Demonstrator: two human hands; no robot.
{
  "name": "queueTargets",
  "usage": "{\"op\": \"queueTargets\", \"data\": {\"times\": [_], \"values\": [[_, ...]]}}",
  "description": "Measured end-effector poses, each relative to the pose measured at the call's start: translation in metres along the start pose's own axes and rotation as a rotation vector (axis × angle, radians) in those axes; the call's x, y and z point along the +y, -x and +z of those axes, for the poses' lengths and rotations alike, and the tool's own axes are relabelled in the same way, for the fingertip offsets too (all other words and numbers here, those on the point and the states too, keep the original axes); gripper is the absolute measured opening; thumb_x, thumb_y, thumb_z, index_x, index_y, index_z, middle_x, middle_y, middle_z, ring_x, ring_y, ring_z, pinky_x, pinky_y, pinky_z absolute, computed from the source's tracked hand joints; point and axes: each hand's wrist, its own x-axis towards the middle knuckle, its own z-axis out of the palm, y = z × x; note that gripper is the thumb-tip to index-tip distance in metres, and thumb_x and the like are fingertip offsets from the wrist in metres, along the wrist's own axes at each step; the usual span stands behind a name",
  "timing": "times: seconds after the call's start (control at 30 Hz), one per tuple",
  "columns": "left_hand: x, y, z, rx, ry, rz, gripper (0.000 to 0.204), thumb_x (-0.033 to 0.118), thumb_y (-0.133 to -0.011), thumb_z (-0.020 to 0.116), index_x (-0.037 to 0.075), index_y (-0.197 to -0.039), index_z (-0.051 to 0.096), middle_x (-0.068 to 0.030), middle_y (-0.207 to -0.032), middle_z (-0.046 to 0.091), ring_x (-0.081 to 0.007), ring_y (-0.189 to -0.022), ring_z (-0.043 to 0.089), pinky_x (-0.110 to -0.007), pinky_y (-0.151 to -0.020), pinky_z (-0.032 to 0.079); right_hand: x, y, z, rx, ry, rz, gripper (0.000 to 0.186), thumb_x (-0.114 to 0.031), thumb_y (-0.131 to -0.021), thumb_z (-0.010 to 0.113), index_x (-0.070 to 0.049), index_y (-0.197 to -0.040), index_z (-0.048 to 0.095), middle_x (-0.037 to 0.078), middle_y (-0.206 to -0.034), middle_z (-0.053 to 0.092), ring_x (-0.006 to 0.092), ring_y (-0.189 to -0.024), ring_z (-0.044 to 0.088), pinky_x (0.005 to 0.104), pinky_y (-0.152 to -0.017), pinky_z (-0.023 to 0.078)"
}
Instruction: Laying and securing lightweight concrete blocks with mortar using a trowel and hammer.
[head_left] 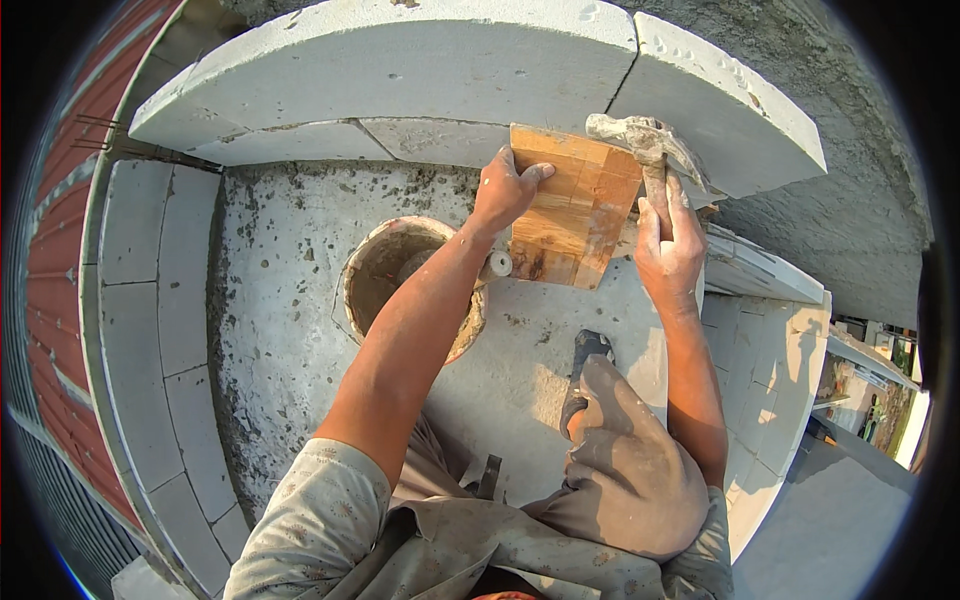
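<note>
My left hand (508, 185) grips the upper left edge of a flat wooden board (565, 225), its thumb over the face. My right hand (668, 240) is closed round the handle of a hammer (642, 135), whose mortar-smeared head sits at the board's upper right corner, in front of the pale block wall (400, 60); whether it touches either is unclear. Below the board, left of centre, a bucket (370, 255) holds grey mortar, partly hidden by my left forearm. A tool with a pale rounded handle end (498, 265) sticks out over the bucket's right rim.
A low block wall (180, 260) lines the left side beside a red corrugated roof (55, 270). More blockwork (760, 360) drops away on the right beside a rough grey rendered surface (840, 230). My foot (590, 355) rests on the speckled concrete floor (270, 300).
</note>
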Motion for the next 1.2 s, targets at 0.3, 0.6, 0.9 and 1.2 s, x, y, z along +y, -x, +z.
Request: {"op": "queueTargets", "data": {"times": [0.3,0.6,0.9,1.2], "values": [[0.002,0.004,0.001,-0.019,0.041,-0.025,0.041,0.025,-0.085,0.070,-0.007,-0.108,0.057,-0.0204,-0.101,0.067,-0.0264,-0.092,0.066,-0.036,-0.082,0.051,0.029,0.021,0.022,-0.073,0.023,-0.056,0.034,0.002,-0.086,0.059,0.000,-0.119,0.059,0.020,-0.101,0.068,0.0341,-0.090,0.067,0.0381,-0.074,0.054],[0.002,0.001,0.002,-0.018,0.007,-0.037,0.041,0.025,-0.085,0.070,-0.007,-0.106,0.057,-0.0208,-0.100,0.067,-0.0264,-0.092,0.066,-0.036,-0.081,0.051,0.027,0.024,0.031,-0.209,0.105,0.082,0.029,-0.001,-0.086,0.058,-0.004,-0.114,0.062,0.020,-0.099,0.066,0.0369,-0.087,0.065,0.0429,-0.072,0.053],[0.001,0.001,0.001,-0.008,0.003,-0.032,0.043,0.027,-0.085,0.071,-0.008,-0.105,0.057,-0.0220,-0.099,0.067,-0.0276,-0.092,0.066,-0.036,-0.082,0.051,0.025,0.020,0.027,-0.153,0.039,0.084,0.036,0.001,-0.085,0.060,-0.002,-0.121,0.058,0.019,-0.103,0.067,0.0362,-0.092,0.065,0.0415,-0.075,0.053],[0.000,0.000,0.000,-0.015,-0.030,-0.043,0.046,0.029,-0.083,0.073,-0.007,-0.105,0.057,-0.0201,-0.096,0.068,-0.0252,-0.088,0.067,-0.036,-0.079,0.051,0.037,0.101,0.005,-0.130,-0.105,0.243,0.039,0.002,-0.088,0.058,0.010,-0.126,0.051,0.023,-0.114,0.065,0.0252,-0.104,0.066,0.0312,-0.083,0.052]]}}
